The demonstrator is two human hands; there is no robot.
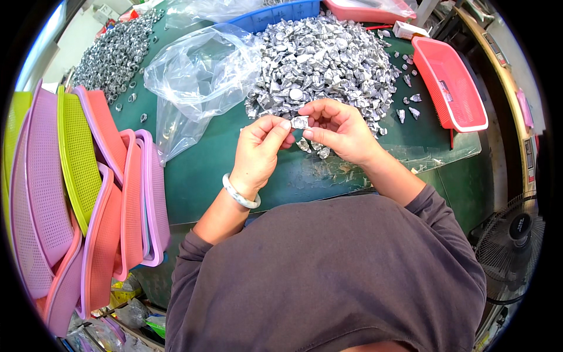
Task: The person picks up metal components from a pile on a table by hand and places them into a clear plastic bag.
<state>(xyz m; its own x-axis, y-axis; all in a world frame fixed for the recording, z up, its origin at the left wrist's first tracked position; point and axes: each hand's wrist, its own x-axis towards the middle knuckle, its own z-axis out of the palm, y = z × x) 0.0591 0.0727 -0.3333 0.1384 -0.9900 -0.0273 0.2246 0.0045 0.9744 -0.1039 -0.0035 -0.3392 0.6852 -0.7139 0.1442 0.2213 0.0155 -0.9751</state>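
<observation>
1. The left hand [261,149] and the right hand [337,129] met near the middle of the view, just above the person's dark grey shirt [328,276].
2. Both hands held one small silver piece [300,122] between them. The left thumb and finger pinched its left side, and the right fingers pinched its right side. Both grips were narrow and tight on the piece.
3. The left wrist wore a pale bangle [240,193].
4. A few more silver bits [314,146] lay on the green table [205,170] right under the hands.
5. A big heap of silver pieces [322,58] sat at 12 o'clock from the hands, very near the fingertips.
6. A clear plastic bag [199,76] lay crumpled at 10 o'clock from the hands, touching the heap's left edge.
7. A second pile of silver rings [114,53] lay far off at 10 o'clock, past the bag.
8. A red basket [451,88] sat at 2 o'clock, well apart from the hands.
9. A stack of pink, purple and green trays [88,193] stood on edge at 9 o'clock.
10. A blue bin [275,13] peeked out behind the heap at 12 o'clock.
11. A fan [510,240] stood at 4 o'clock, beside the table.
</observation>
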